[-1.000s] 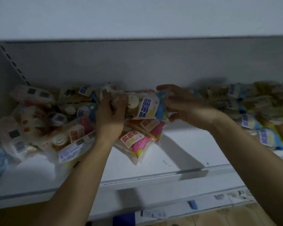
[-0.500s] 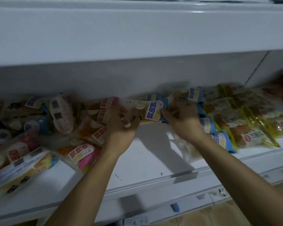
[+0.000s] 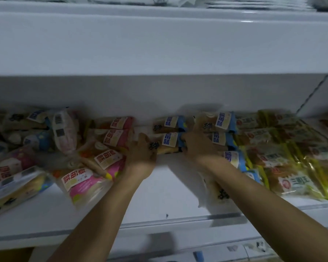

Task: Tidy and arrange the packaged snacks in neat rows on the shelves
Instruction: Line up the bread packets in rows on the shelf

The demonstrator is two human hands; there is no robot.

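Left hand (image 3: 142,155) and right hand (image 3: 196,146) clamp the ends of a blue snack pack (image 3: 168,143) near the shelf's (image 3: 159,190) back edge; best seated square against the blue pack (image 3: 169,122) behind, label forward.

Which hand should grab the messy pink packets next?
Probably the left hand. It sits right beside the jumbled pink packets, while the right hand is across the blue packet, nearer the blue and yellow rows.
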